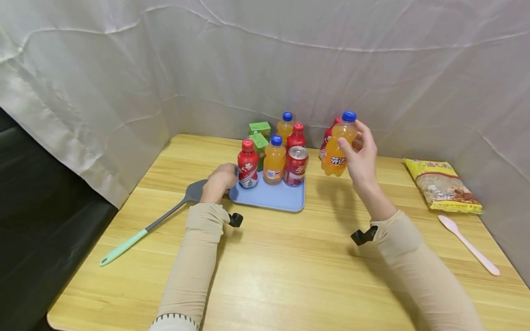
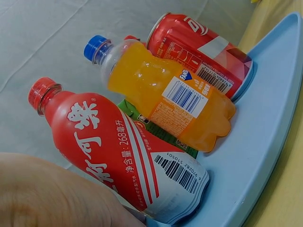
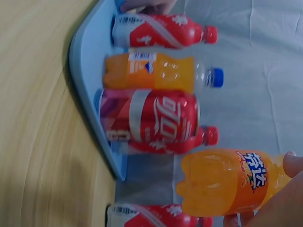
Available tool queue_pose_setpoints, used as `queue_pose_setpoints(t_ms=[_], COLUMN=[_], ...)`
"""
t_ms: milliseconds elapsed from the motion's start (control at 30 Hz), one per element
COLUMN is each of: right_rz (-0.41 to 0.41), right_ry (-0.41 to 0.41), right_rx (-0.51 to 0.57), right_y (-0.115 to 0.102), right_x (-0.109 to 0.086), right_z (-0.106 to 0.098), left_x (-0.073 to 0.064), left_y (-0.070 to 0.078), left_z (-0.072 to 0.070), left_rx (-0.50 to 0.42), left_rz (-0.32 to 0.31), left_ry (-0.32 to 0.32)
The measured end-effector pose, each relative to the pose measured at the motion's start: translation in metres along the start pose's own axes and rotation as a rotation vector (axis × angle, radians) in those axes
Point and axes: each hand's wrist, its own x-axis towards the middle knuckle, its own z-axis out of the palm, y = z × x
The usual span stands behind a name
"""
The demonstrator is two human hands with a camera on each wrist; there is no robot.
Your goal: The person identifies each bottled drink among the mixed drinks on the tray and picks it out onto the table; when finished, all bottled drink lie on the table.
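Observation:
My right hand (image 1: pixel 364 154) grips an orange soda bottle (image 1: pixel 338 147) with a blue cap, upright and raised over the table to the right of the blue tray (image 1: pixel 265 200). In the right wrist view, the bottle's base (image 3: pixel 194 184) hangs free. My left hand (image 1: pixel 219 181) holds the tray at its left edge, close beside a red-capped cola bottle (image 1: pixel 247 168). Standing on the tray are another orange soda bottle (image 1: pixel 274 161), a red can (image 1: pixel 296 166), a red bottle (image 1: pixel 296 137) behind the can, and a green carton (image 1: pixel 259 145).
Behind the raised bottle stands a red bottle (image 1: pixel 327 138), partly hidden. A grey spatula (image 1: pixel 165 216) with a mint handle lies left of the tray. On the right are a yellow pasta bag (image 1: pixel 445 186) and a pink spoon (image 1: pixel 469 246). Grey cloth (image 1: pixel 265 59) hangs behind.

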Motion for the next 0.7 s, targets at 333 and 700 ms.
queue_pose_setpoints(t_ms=[333,700], right_rz=[0.120,0.188], right_ry=[0.076,0.075], right_rx=[-0.099,-0.245], right_y=[0.026,0.054], right_x=[0.025,0.052], right_z=[-0.017,-0.033], left_x=[0.000,-0.002], left_y=[0.003,0.002], left_z=[-0.003,-0.004], left_rx=[0.001,-0.010], left_rz=[-0.017,-0.011], left_ry=[-0.024,-0.015])
